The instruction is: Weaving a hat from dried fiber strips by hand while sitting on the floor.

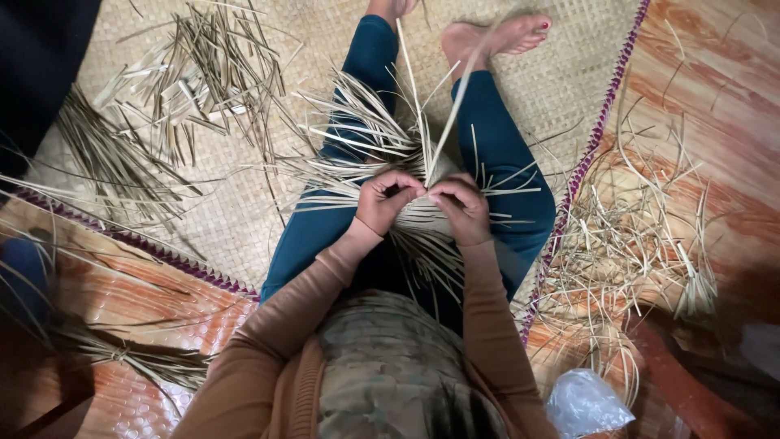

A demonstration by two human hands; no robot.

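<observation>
I sit on a woven straw mat (561, 89) with my legs in blue trousers stretched out. On my lap lies a part-woven piece of pale reed strips (418, 215), its loose ends fanning out to all sides. My left hand (383, 199) grips the strips at the piece's left edge, fingers curled. My right hand (463, 210) pinches strips at its right edge, knuckles up. One long strip (455, 106) rises from between my hands toward my feet. The two hands are close together, almost touching.
A heap of cut reed strips (195, 73) lies on the mat at the upper left. Tangled scraps (634, 236) cover the orange floor at the right. A clear plastic bag (587, 402) sits at the lower right. A tied bundle (138, 358) lies at the lower left.
</observation>
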